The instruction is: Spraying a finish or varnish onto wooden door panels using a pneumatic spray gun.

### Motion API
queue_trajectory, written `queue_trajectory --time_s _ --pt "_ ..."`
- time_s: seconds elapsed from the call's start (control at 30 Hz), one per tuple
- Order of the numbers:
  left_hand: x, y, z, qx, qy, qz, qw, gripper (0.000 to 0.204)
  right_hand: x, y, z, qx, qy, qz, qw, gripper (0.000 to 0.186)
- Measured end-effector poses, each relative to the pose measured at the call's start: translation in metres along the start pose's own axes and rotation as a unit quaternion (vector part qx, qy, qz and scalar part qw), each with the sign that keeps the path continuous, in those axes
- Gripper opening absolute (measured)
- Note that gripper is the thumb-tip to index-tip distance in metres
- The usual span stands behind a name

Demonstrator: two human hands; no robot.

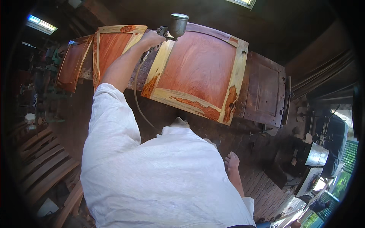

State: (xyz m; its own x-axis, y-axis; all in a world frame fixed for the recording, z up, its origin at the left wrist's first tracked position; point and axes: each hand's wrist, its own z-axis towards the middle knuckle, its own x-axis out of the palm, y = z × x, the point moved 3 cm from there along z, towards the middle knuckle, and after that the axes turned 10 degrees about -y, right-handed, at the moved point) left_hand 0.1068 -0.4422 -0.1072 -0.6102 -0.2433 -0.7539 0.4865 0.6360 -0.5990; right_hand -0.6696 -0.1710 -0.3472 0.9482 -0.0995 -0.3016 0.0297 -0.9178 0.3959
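My left arm reaches out over a row of wooden panels, and its hand (153, 40) is closed around a spray gun (162, 32). On top of the gun sits a metal paint cup (178, 25). A thin hose (137, 91) hangs from the gun's handle and curves down toward my body. Just right of the gun lies a framed wooden panel (201, 68), reddish in the middle with a pale, dark-streaked frame. My right hand (232, 161) hangs low at my side, away from the panels; its fingers are curled and nothing shows in them.
Two more framed panels, a nearer one (114, 49) and a farther one (74, 62), stand at the left. A dark brown panel (264, 89) lies at the right. Wooden slats (47, 163) are stacked at the lower left. Machinery and a metal box (316, 154) stand at the right.
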Motion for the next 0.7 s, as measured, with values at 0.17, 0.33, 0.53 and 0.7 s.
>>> queue_trajectory --time_s 0.17,0.33,0.53,0.7 --pt "0.011 -0.017 0.043 0.003 -0.066 -0.039 0.997 0.032 0.035 -0.029 -0.027 -0.092 0.021 -0.004 0.996 0.042" --pt "0.003 -0.013 0.021 -0.011 -0.054 -0.003 0.998 0.032 -0.002 -0.124 0.049 -0.233 0.052 -0.373 0.897 0.03" --pt "-0.04 0.038 -0.069 -0.026 0.071 -0.087 0.993 0.028 -0.034 -0.139 0.106 -0.292 0.06 -0.646 0.702 0.027" --pt "-0.091 0.077 -0.159 -0.113 0.167 -0.048 0.978 0.023 0.006 -0.027 0.073 0.041 0.029 -0.164 0.985 0.03"
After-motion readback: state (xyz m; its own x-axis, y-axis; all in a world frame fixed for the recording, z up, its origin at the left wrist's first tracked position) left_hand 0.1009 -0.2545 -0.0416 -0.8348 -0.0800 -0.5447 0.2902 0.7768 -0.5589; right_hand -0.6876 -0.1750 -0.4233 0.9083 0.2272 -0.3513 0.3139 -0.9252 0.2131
